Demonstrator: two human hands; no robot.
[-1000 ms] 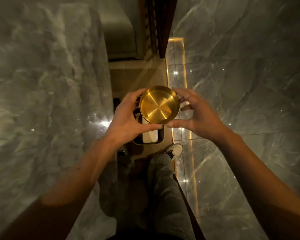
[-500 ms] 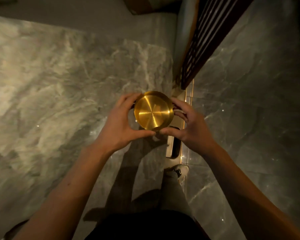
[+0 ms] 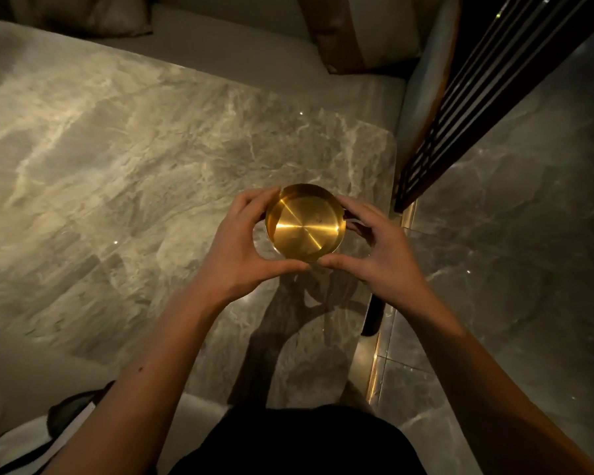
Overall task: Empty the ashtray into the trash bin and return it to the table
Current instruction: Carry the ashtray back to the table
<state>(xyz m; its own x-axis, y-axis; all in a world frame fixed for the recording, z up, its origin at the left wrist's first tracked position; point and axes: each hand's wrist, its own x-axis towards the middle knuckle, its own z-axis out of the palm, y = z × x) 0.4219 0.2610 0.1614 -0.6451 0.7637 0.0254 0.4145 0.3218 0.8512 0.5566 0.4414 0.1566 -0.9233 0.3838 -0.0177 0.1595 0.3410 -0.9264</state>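
A round gold metal ashtray [image 3: 306, 222] is held upright between both hands, over the right end of the grey marble table [image 3: 124, 186]. Its shiny inside looks bare apart from a small speck. My left hand [image 3: 244, 250] wraps its left side, thumb under the near rim. On the other side my right hand [image 3: 374, 255] grips it, thumb meeting the left thumb. Whether the ashtray touches the tabletop I cannot tell; its shadow falls on the marble just below my hands. The trash bin is out of view.
A grey sofa seat [image 3: 254, 53] with cushions [image 3: 343, 32] runs behind the table. A dark slatted screen [image 3: 477, 97] stands to the right, beside glossy marble floor [image 3: 515, 269] with a lit gold strip [image 3: 374, 365]. A dark bag [image 3: 69, 409] lies at lower left.
The view has swung from the floor and the bin between my feet to the tabletop. The ashtray, still held in both hands, now sits over the table's right end.
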